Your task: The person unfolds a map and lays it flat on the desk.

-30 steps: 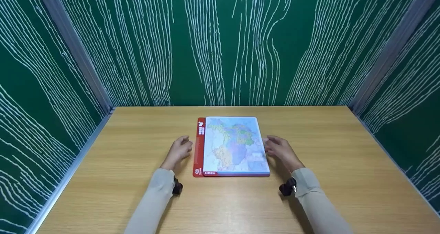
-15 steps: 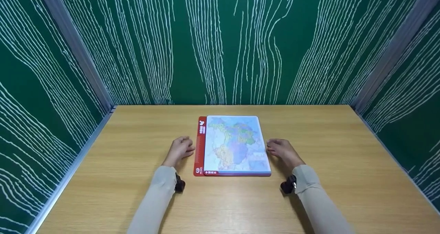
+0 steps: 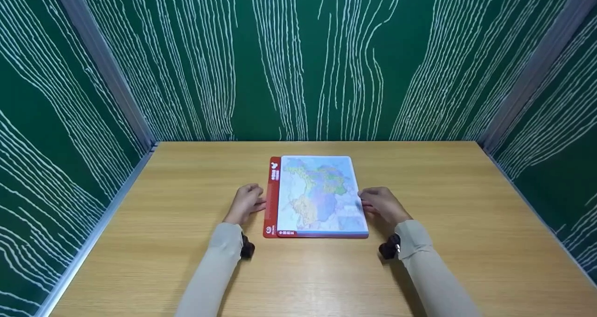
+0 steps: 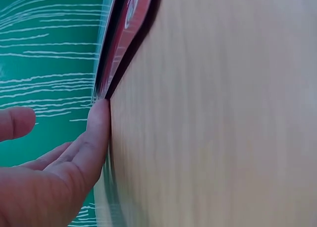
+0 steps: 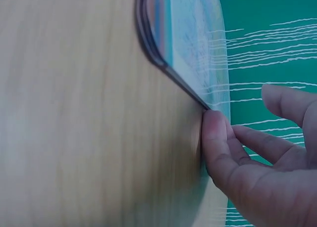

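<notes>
A flat rectangular map board [image 3: 322,196] lies on the wooden table, its thin layers showing along the near edge. A red strip [image 3: 271,198] with white lettering runs down its left side. At that strip is my left hand [image 3: 246,204]; in the left wrist view a fingertip [image 4: 99,110] meets the board's edge at table level, thumb held apart. On the opposite side, my right hand [image 3: 383,204] has its fingertips at the right edge. The right wrist view shows one fingertip [image 5: 215,122] against the board's underside edge, the thumb raised away from it.
The wooden table [image 3: 308,275] extends around the board. Green walls with white wavy lines [image 3: 261,60] enclose it at the back and both sides, joined by grey corner posts [image 3: 107,65]. A dark wrist camera [image 3: 390,247] sits below each hand.
Both hands have come in slightly, and their fingertips now meet the board's left and right edges. The board looks unmoved on the table, while the head view has shifted slightly.
</notes>
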A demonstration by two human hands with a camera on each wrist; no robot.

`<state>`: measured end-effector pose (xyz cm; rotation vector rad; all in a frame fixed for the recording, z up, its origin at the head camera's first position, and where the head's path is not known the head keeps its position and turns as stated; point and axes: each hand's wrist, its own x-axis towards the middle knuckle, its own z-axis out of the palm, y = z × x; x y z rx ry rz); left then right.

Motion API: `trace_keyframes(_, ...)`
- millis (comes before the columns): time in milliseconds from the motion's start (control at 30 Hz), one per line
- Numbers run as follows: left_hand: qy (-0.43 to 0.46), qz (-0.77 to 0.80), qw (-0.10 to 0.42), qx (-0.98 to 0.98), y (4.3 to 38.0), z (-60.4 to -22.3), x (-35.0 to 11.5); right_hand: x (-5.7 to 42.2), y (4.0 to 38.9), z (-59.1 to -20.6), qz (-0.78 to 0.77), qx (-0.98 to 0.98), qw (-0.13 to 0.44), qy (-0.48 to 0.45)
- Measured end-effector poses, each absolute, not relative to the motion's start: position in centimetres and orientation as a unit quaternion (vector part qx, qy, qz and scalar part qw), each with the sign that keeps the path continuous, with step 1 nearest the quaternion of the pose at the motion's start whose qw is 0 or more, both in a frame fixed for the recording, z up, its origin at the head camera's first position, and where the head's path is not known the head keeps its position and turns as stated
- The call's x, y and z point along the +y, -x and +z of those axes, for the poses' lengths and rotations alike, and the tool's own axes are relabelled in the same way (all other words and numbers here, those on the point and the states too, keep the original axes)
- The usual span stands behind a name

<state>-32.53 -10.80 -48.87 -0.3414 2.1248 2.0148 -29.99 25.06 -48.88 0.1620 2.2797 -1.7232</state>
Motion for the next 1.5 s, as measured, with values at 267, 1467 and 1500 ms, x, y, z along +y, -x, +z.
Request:
trace_keyframes(267, 0.117, 0.684, 0.102, 0.713, 32.5, -48.7, -10.9, 25.0, 29.9, -48.8, -0.604, 0.782, 0.132, -0.077)
trace_keyframes(1467, 0.034, 0.66, 0.138, 0.738, 32.8, -50.1, -11.3, 24.0, 30.7, -50.5, -0.566, 0.813, 0.123, -0.053)
trace_keyframes(1500, 0.03, 0.66, 0.141, 0.737, 32.8, -50.1, -11.3, 24.0, 30.7, -50.6, -0.563, 0.816, 0.123, -0.054)
